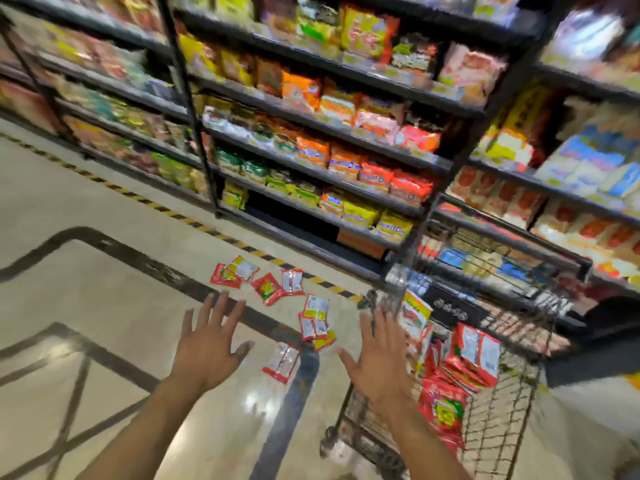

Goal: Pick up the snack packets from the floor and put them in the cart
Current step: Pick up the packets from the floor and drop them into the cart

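Both hands are empty, fingers spread wide. The left hand (207,344) hovers over the floor (104,306), and the right hand (375,355) is just beside the near edge of the cart (502,420). The snack packets (268,288) lie scattered ahead of the fingertips. The nearest packet (281,362) lies between the two hands, and a small overlapping pile (315,322) lies just beyond it. Other packets (443,410) already sit in the cart, right of the right hand. The best start is probably the nearest packet. Glossy film likely slides on polished tile, so pinch an edge, gather overlapping ones together, and release low inside the cart.
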Action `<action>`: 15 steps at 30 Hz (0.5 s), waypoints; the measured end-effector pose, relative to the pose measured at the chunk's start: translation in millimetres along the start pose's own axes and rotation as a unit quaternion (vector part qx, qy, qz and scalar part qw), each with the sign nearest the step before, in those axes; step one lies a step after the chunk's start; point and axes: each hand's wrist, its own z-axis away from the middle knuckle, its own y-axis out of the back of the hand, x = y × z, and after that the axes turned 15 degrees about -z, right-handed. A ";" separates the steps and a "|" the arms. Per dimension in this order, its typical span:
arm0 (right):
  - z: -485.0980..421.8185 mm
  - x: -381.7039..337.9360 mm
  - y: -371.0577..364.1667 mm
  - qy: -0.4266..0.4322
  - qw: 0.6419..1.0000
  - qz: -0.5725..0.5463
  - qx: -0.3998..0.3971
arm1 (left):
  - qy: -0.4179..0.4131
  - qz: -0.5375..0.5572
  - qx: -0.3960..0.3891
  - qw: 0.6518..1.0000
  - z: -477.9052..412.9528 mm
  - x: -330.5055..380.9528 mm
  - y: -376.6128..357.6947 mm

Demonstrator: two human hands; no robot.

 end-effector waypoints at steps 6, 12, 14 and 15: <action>8.9 -83.6 -23.9 0.013 0.999 0.022 -0.027 | 0.069 0.018 0.004 0.997 38.4 -115.7 -5.6; -23.3 -133.6 -35.8 0.015 0.999 0.017 -0.023 | 0.103 0.033 -0.020 0.994 15.1 -171.3 -6.1; -41.9 -148.0 -36.4 0.013 1.000 0.004 -0.020 | 0.100 0.040 -0.023 0.994 -5.8 -180.0 -4.0; -53.1 -153.7 -38.3 0.012 1.000 0.001 -0.020 | 0.094 0.041 -0.023 0.994 -18.1 -184.2 -4.5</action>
